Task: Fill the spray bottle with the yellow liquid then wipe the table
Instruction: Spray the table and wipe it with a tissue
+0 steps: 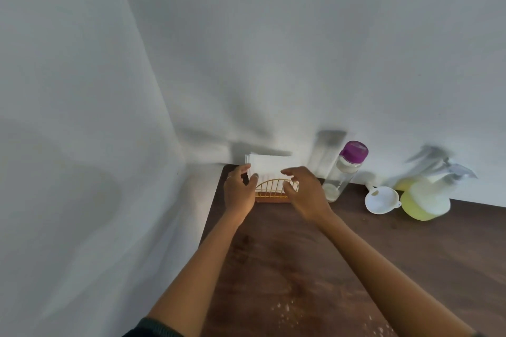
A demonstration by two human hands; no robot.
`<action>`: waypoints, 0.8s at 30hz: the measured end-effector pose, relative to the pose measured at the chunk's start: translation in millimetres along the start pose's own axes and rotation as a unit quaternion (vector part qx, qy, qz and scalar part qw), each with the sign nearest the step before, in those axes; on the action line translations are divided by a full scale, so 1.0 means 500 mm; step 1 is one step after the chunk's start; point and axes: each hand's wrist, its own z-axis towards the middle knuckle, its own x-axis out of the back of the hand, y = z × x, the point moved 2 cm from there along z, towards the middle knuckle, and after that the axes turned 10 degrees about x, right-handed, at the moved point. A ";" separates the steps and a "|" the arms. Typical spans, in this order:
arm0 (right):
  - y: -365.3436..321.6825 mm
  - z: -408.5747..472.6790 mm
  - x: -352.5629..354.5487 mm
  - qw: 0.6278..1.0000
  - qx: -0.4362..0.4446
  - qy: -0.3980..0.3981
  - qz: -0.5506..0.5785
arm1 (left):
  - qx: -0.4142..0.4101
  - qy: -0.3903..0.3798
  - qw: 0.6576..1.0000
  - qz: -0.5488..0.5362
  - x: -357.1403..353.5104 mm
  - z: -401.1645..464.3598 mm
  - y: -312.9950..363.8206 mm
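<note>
A stack of white napkins stands in a gold wire holder at the table's back left corner. My left hand touches the left edge of the napkins, thumb and fingers on them. In front of the holder's right side hovers my right hand, fingers curled and apart, holding nothing. Far right stands the spray bottle with yellow liquid in it, blurred. A white funnel lies beside it. A clear bottle with a purple cap looks empty.
The dark brown table carries white crumbs or powder near its front. White walls meet in a corner just behind and left of the napkin holder. The table's left edge runs below my left forearm.
</note>
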 end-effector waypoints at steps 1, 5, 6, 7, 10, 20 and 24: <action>0.009 0.014 -0.008 1.000 0.004 -0.007 -0.011 | 0.007 0.000 1.000 0.001 -0.008 0.011 -0.003; 0.045 0.047 -0.037 0.997 0.003 -0.060 -0.051 | 0.013 0.008 1.000 -0.001 -0.026 0.036 -0.017; 0.052 0.051 -0.044 0.996 0.000 -0.072 -0.058 | 0.014 0.011 1.000 -0.004 -0.028 0.041 -0.018; 0.058 0.052 -0.049 0.995 -0.003 -0.079 -0.062 | 0.016 0.012 1.000 -0.007 -0.030 0.046 -0.020; 0.071 0.051 -0.062 0.995 -0.008 -0.081 -0.062 | 0.015 0.006 1.000 -0.011 -0.036 0.056 -0.023; 0.057 0.069 -0.067 0.989 -0.004 -0.029 -0.148 | -0.071 0.017 0.995 -0.063 -0.031 0.042 -0.016; 0.030 0.105 -0.069 0.994 0.027 0.010 -0.105 | -0.063 0.015 0.995 -0.079 -0.030 0.044 -0.022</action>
